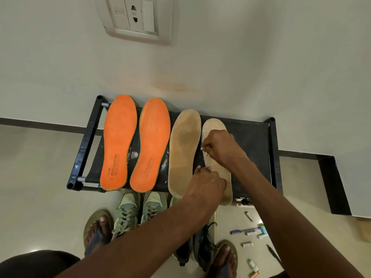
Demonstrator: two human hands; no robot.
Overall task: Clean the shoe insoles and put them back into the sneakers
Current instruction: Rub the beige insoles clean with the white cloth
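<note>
Below, both hands (212, 167) pinching the right beige insole (215, 125) on a black rack (253, 141) against the white wall (241, 67).

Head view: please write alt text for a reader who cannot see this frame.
Both hands, left hand and right hand, work on the rightmost beige insole, fingers curled at its edge. It lies on a low black rack beside another beige insole and two orange insoles. Green sneakers sit on the floor below.
</note>
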